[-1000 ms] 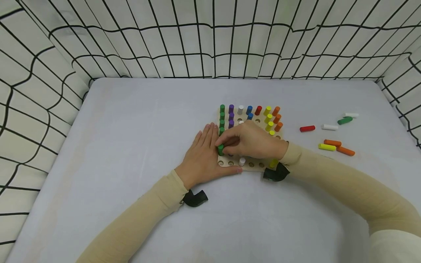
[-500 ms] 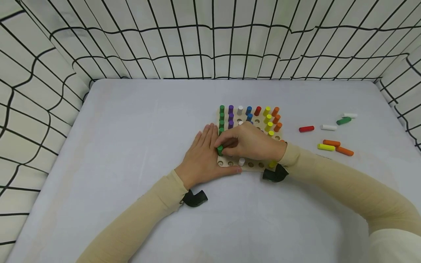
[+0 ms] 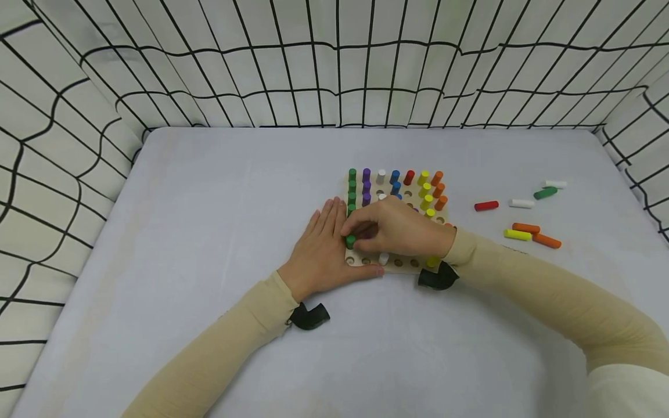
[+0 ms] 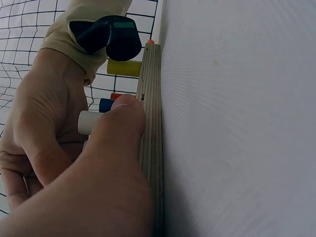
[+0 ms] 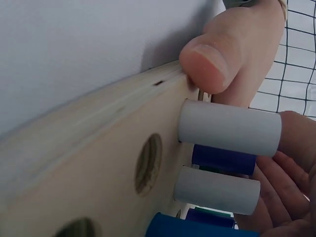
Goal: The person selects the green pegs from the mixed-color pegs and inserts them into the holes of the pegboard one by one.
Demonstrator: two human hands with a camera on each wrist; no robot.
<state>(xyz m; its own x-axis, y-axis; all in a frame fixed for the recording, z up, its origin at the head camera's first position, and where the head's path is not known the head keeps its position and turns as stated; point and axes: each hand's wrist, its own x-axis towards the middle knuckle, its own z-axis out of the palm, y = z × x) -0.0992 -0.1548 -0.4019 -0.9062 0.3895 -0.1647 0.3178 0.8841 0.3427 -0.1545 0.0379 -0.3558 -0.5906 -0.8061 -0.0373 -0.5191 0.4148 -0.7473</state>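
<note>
A wooden pegboard (image 3: 406,265) stands in front of me with coloured pegs in columns. My left hand (image 3: 320,252) lies flat along its left side, fingers straight and thumb reaching along the near edge. With thumb and forefinger, my right hand (image 3: 405,227) pinches a green peg (image 3: 351,241) at the near end of the leftmost column, which holds other green pegs. The right palm covers the board's middle. In the right wrist view, a white peg (image 5: 229,127) stands near the left thumb (image 5: 210,66); the left wrist view shows that thumb against the board's layered edge (image 4: 153,133).
Loose pegs lie right of the board: a red peg (image 3: 486,206), a yellow peg (image 3: 517,235), a green peg (image 3: 546,193), two orange and two white ones. A black wire grid (image 3: 340,69) borders the white table (image 3: 235,174) at the back and sides.
The pinched green peg has sunk slightly at the board, and the right fingertips have dipped a little with it. My left hand has stayed in place.
</note>
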